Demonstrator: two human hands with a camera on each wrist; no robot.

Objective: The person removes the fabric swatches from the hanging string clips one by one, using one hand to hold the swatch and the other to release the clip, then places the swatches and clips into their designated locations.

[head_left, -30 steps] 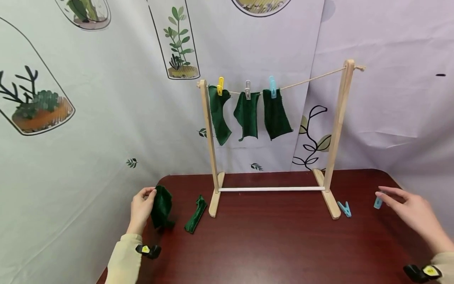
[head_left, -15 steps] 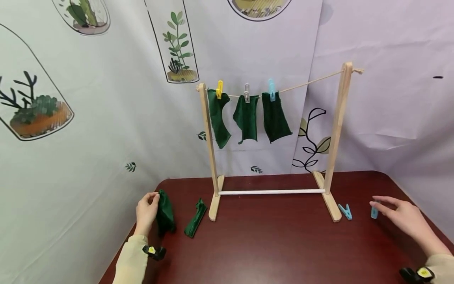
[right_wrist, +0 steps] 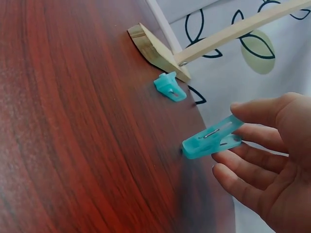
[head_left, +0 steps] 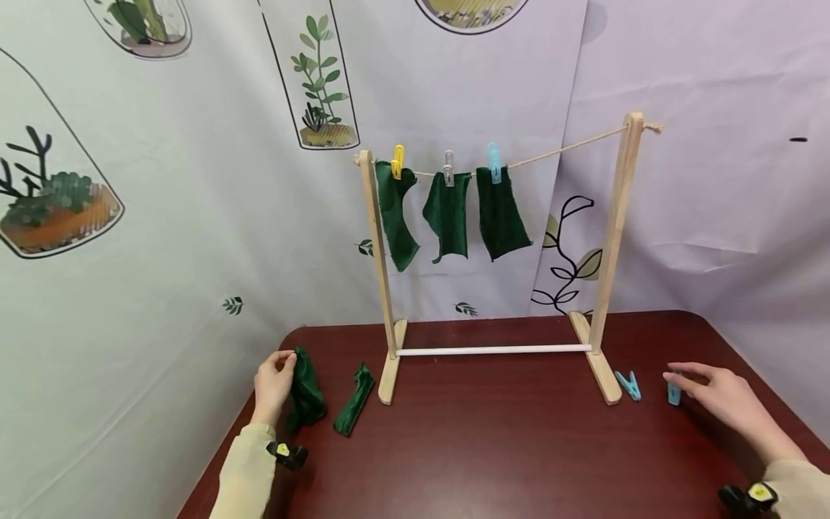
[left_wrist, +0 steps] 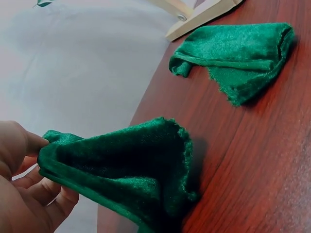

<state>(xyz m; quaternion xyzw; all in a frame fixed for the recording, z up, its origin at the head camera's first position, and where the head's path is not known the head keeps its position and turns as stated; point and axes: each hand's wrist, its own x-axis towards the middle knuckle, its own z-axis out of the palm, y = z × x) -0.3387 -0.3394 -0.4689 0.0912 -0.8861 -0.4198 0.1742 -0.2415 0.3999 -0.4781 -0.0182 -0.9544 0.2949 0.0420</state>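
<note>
My left hand (head_left: 274,386) pinches the top of a dark green velvety cloth (head_left: 306,389), which hangs down to the table; in the left wrist view this cloth (left_wrist: 121,165) gapes in a fold. Another green cloth (head_left: 354,400) lies folded on the table just to its right. Between thumb and fingers, my right hand (head_left: 726,400) holds a light blue clothespin (head_left: 674,393), whose tip is close to the tabletop in the right wrist view. A second blue clothespin (head_left: 627,386) lies beside the rack's right foot.
A wooden drying rack (head_left: 616,238) stands at the back of the dark red table (head_left: 493,432). From its rope (head_left: 564,150) hang three green cloths, held by a yellow clothespin (head_left: 398,162), a clear clothespin (head_left: 449,169) and a blue clothespin (head_left: 495,164). A printed curtain (head_left: 194,238) is behind.
My left hand has moved slightly right with the green cloth. My right hand, holding the blue clothespin, has shifted left and a little nearer, towards the clothespin on the table.
</note>
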